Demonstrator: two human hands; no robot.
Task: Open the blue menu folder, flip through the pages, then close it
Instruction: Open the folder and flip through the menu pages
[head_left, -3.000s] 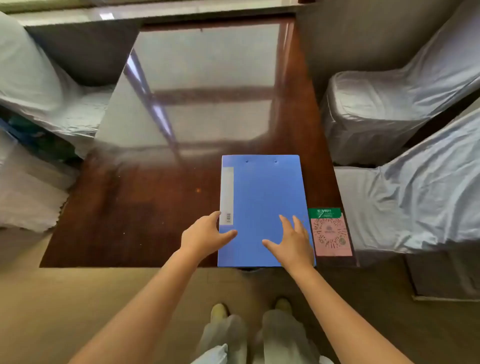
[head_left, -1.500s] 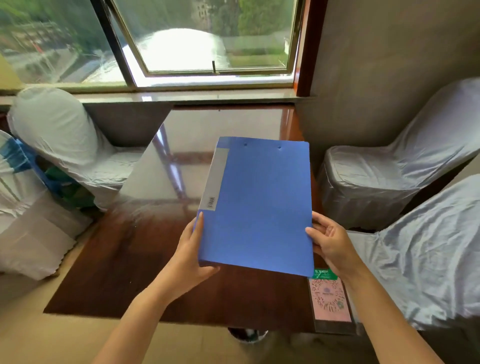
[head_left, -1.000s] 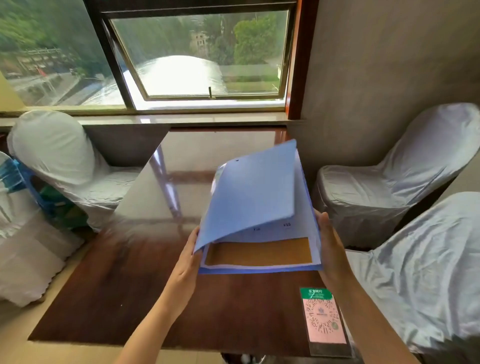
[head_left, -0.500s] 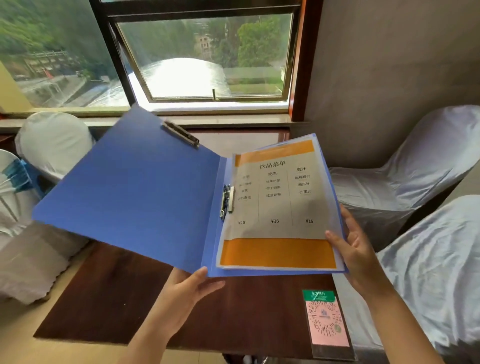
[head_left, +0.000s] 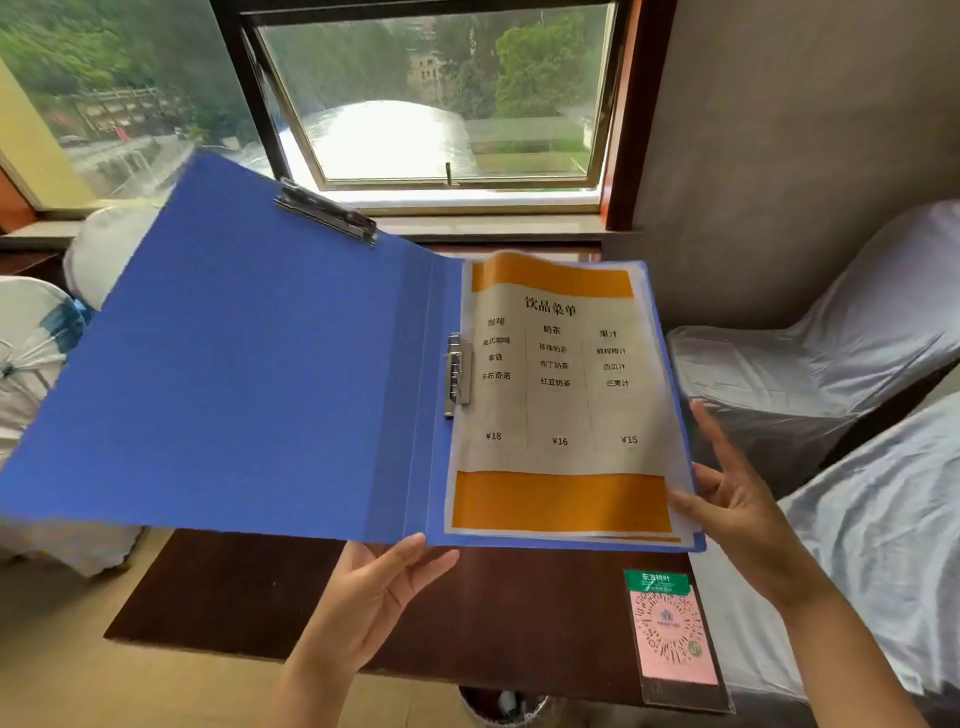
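Observation:
The blue menu folder (head_left: 249, 374) is held open in the air above the dark wooden table (head_left: 249, 592), its cover spread out to the left. A menu page (head_left: 561, 395) with orange bands and printed columns lies on the right half under a metal clip (head_left: 458, 375). My left hand (head_left: 374, 597) supports the folder from below near the spine, palm up. My right hand (head_left: 737, 499) touches the right edge of the pages, the thumb at the lower corner of the top sheet and the other fingers behind the edge.
A pink and green QR-code stand (head_left: 670, 634) lies on the table's near right corner. Cloth-covered chairs stand at right (head_left: 810, 374) and at left (head_left: 31, 343). A window (head_left: 441, 98) is straight ahead. A bin (head_left: 504, 706) sits under the table.
The closed folder was lifted off the table and its cover swung open to the left. In the last half second the cover has opened wider and my right hand has come to the page edge.

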